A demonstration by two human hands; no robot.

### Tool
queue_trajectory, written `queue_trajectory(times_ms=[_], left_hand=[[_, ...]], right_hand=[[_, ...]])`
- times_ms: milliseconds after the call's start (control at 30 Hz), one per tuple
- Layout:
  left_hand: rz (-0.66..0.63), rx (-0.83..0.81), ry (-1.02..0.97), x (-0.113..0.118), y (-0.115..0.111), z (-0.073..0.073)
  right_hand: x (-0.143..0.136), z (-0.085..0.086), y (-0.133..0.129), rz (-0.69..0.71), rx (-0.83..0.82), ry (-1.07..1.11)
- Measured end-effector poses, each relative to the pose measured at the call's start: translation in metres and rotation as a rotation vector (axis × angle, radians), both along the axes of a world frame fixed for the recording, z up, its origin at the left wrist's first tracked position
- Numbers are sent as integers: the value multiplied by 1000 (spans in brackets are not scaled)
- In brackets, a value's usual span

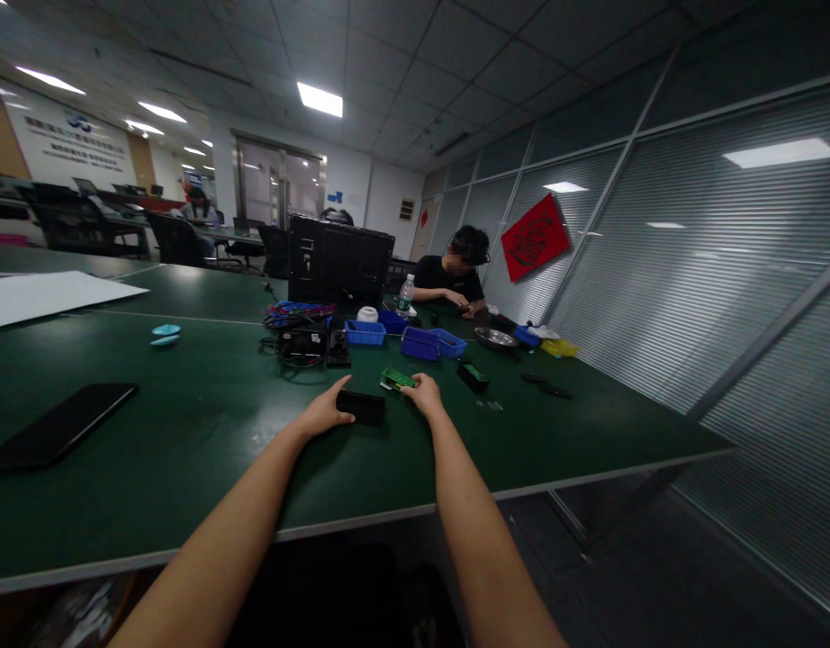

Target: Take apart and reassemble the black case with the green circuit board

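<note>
My left hand (329, 409) grips the left end of a black rectangular housing (365, 408), thumb on the near side and fingers behind it. The housing rests on the green table. Just right of it, my right hand (423, 393) pinches the right end of a green circuit board (396, 378) with a pale part at its left end. Farther right stands another black housing (473, 378) with a green board showing in its top. A small clear piece (495, 406) lies on the table near that housing.
Blue bins (420, 344) stand behind my hands, beside a black power unit (302, 344) with cables. A monitor (339, 261), water bottle (405, 295) and metal bowl (495, 337) are farther back. A co-worker (448, 274) sits across the table. A dark tablet (60, 423) lies left.
</note>
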State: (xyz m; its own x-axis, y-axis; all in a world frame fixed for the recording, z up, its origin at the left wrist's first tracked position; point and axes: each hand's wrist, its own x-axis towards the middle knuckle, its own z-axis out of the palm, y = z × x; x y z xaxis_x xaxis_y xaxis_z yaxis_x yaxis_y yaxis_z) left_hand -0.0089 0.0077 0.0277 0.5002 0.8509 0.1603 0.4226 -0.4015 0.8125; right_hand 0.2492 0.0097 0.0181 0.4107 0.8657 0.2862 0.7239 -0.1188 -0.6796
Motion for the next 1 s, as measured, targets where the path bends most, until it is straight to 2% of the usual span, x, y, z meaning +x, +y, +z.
queue_trajectory(times_ms=[100, 233, 300, 367, 700, 1000], left_hand=[[41, 39, 29, 3, 1, -1], [150, 83, 83, 9, 3, -8], [203, 102, 116, 12, 4, -11], [226, 115, 135, 13, 4, -13], [240, 103, 176, 13, 6, -14], [242, 130, 194, 13, 4, -13]], right_hand=[[-8, 7, -3, 69, 68, 219], [-25, 17, -8, 409, 187, 576], [-32, 20, -12, 543, 197, 596], [-38, 22, -16, 603, 186, 543], [-44, 27, -23, 606, 62, 316], [-40, 22, -22, 625, -5, 396]])
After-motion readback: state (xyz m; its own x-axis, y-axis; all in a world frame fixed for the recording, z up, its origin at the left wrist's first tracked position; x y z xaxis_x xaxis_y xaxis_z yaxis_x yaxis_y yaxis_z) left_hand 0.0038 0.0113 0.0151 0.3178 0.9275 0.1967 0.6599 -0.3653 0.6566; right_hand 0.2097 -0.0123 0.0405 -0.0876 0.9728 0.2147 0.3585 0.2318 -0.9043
